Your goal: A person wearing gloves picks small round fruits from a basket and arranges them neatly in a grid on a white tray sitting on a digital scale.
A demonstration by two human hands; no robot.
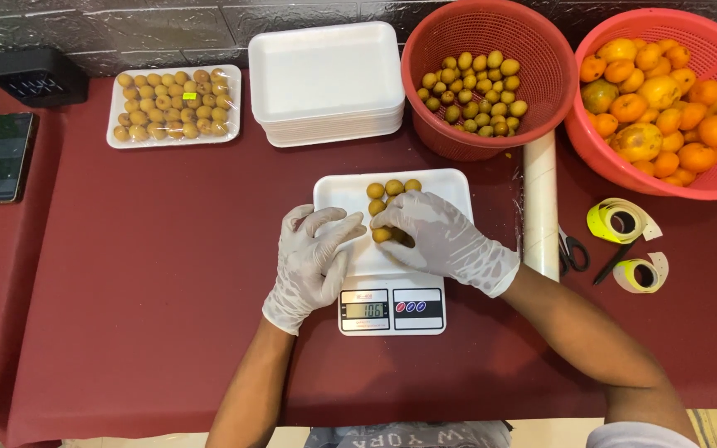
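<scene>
A white foam tray [450,187] lies on a small white digital scale [392,311] at the table's middle. Several small yellow-brown fruits [393,187] sit in the tray's far part. My right hand [446,241], in a white glove, rests over the tray with its fingers on a few of these fruits. My gloved left hand [313,261] lies at the tray's left edge, fingers spread, holding nothing I can see.
A stack of foam trays [325,79] and a filled tray of fruits [173,105] stand at the back. A red basket [491,75] holds small fruits; another [665,99] holds orange fruits. A film roll [540,207], scissors [573,249], label rolls [624,220], a phone [6,158].
</scene>
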